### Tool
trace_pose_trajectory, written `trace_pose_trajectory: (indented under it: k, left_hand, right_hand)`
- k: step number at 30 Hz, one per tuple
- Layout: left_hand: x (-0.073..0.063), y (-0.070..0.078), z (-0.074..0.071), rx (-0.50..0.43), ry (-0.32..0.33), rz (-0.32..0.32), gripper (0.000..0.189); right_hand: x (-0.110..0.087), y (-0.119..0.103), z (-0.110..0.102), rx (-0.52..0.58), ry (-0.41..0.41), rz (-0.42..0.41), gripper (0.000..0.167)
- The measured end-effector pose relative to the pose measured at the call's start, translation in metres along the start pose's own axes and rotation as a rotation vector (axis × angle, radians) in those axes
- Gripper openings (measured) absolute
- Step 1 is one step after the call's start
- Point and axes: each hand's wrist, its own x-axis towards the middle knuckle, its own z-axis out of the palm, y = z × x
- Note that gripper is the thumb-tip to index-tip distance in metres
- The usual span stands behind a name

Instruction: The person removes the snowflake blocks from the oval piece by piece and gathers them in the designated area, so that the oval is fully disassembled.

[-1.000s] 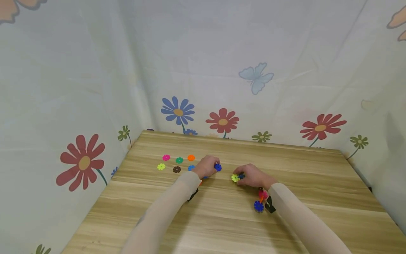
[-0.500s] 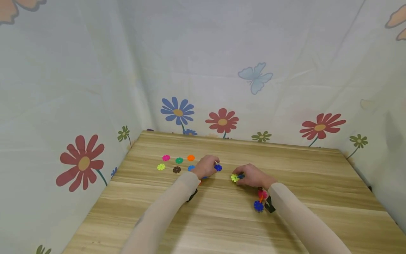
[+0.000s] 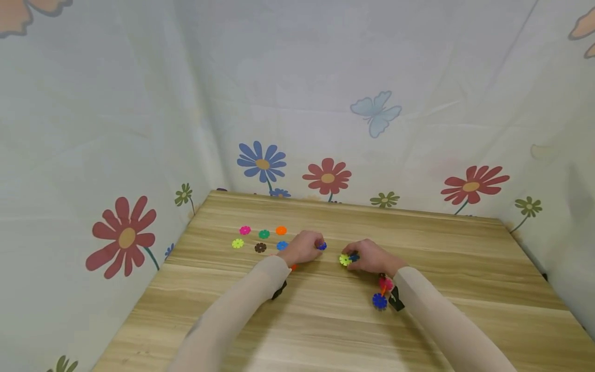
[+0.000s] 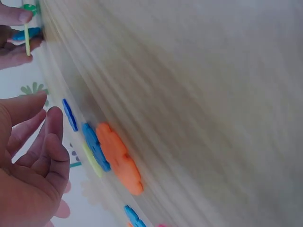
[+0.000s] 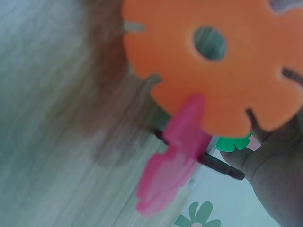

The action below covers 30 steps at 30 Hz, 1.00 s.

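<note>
In the head view, my left hand (image 3: 303, 247) is low over the table, fingertips overlapping a dark blue slotted flower disc (image 3: 323, 246). The left wrist view has that disc (image 4: 69, 115) lying just past the thumb and loosely curled fingers, with a gap between. My right hand (image 3: 370, 257) grips a chain of interlocked flower discs near a yellow disc (image 3: 345, 260) and a blue one (image 3: 355, 258). Toward the wrist, the chain carries a pink disc (image 3: 386, 284), an orange disc (image 5: 227, 80) and a dark blue end disc (image 3: 379, 301). A green disc (image 5: 233, 143) is partly hidden by the orange one.
Loose discs lie left of my left hand: pink (image 3: 245, 230), green (image 3: 264, 234), orange (image 3: 281, 230), yellow (image 3: 237, 243), brown (image 3: 260, 247) and light blue (image 3: 282, 246). Another orange disc (image 4: 120, 158) sits below the left wrist. Flower-printed cloth (image 3: 288, 103) hangs behind the wooden table (image 3: 325, 330).
My left hand's fingers have drawn together and dipped over the dark blue disc, covering part of it. My right hand keeps its hold on the chain, almost unmoved.
</note>
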Motion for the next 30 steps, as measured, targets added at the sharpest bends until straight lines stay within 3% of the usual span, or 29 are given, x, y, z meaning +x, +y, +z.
trace_pose_trajectory:
  k: [6, 20, 30]
  left_hand:
    - [-0.005, 0.008, 0.005, -0.072, -0.009, -0.016, 0.006]
    - [-0.013, 0.025, 0.016, -0.246, -0.046, -0.083, 0.009]
    - [-0.016, 0.026, 0.018, -0.507, -0.11, -0.164, 0.015]
  right_hand:
    - [-0.001, -0.001, -0.001, 0.0, 0.001, -0.004, 0.03]
    - [-0.001, -0.003, -0.001, 0.009, -0.006, 0.014, 0.031]
    - [0.0, -0.004, 0.0, 0.021, 0.003, 0.034, 0.031]
